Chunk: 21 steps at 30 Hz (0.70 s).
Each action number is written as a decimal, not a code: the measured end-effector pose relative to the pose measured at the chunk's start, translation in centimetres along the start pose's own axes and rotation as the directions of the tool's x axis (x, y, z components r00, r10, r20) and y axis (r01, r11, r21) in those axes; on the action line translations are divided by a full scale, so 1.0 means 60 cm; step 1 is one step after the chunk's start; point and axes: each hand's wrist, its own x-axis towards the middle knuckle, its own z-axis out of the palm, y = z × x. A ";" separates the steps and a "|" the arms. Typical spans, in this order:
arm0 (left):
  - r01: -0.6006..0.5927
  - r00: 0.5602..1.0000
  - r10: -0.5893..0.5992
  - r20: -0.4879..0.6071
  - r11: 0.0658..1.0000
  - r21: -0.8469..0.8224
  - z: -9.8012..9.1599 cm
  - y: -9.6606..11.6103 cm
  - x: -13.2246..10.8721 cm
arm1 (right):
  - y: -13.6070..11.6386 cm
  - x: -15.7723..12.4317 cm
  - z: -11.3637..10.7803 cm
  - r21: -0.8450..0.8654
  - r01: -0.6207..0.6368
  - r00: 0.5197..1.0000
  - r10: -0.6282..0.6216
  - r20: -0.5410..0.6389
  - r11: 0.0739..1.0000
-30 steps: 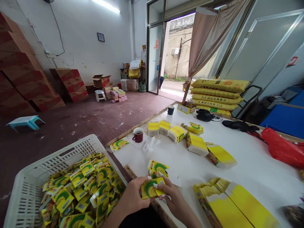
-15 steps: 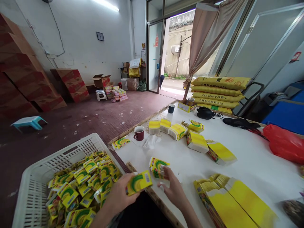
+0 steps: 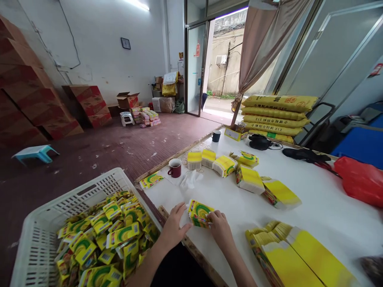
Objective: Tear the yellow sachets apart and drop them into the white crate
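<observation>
A small stack of yellow cartons with green swirls lies on the white table in front of me. My right hand has its curled fingers on the right end of this stack. At the stack's left end, my left hand is open, thumb and fingers apart, with nothing in it. On my left, a white plastic basket holds many small yellow boxes; one box lies on top of the heap.
Bundles of yellow cartons form a row across the white table, with larger bundles at the near right. A dark red mug stands beside crumpled tissue. A red plastic bag lies at the right.
My left hand has let go of a yellow box, which now lies in the basket, and has moved right to the carton stack. My right hand has closed onto the stack's right end.
</observation>
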 end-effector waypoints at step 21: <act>0.105 0.992 -0.113 -0.059 0.987 -0.120 0.086 0.003 0.038 | 0.058 -0.012 0.071 0.074 0.027 0.977 -0.011 -0.215 0.997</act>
